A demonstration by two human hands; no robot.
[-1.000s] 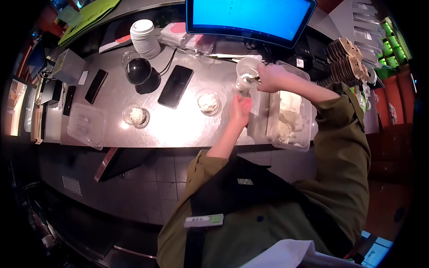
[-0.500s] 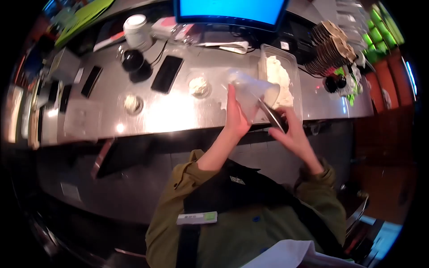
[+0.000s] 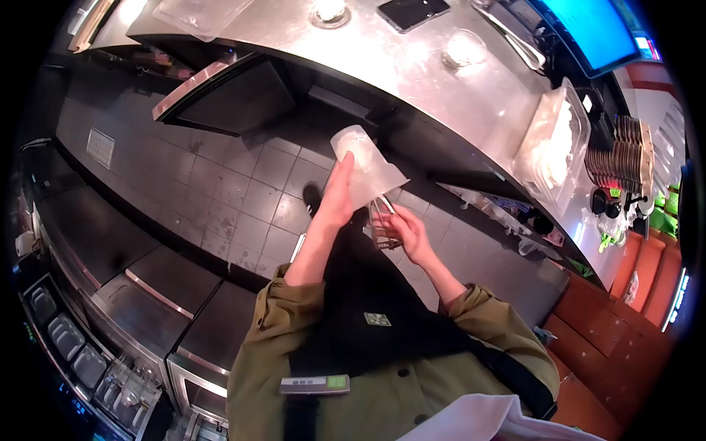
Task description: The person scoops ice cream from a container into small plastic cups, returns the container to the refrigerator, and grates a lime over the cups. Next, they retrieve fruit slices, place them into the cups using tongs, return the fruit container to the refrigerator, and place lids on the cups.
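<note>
My left hand [image 3: 337, 192] grips a translucent plastic pitcher [image 3: 365, 165] from its left side, over the floor in front of the counter. The pitcher lies tilted, its wide rim toward the lower right. Just below that rim, my right hand [image 3: 404, 229] has its fingers closed round a metal utensil [image 3: 379, 223], whose exact kind is hard to make out. A clear container of white cream [image 3: 553, 154] stands on the counter at the right. Two small cups, one at the top centre [image 3: 329, 12] and one further right [image 3: 463, 50], hold white contents.
The steel counter [image 3: 412, 70] runs diagonally from upper left to right, with a phone [image 3: 413, 11] on it. Stacked brown cup carriers [image 3: 622, 158] and a blue screen [image 3: 592, 33] are at the right. An open cabinet door [image 3: 213, 92] juts out below. Steel units [image 3: 140, 312] stand at lower left.
The view has turned away from the counter. The pitcher has moved off the counter area to over the floor, tipped on its side, with both hands still at it and the utensil.
</note>
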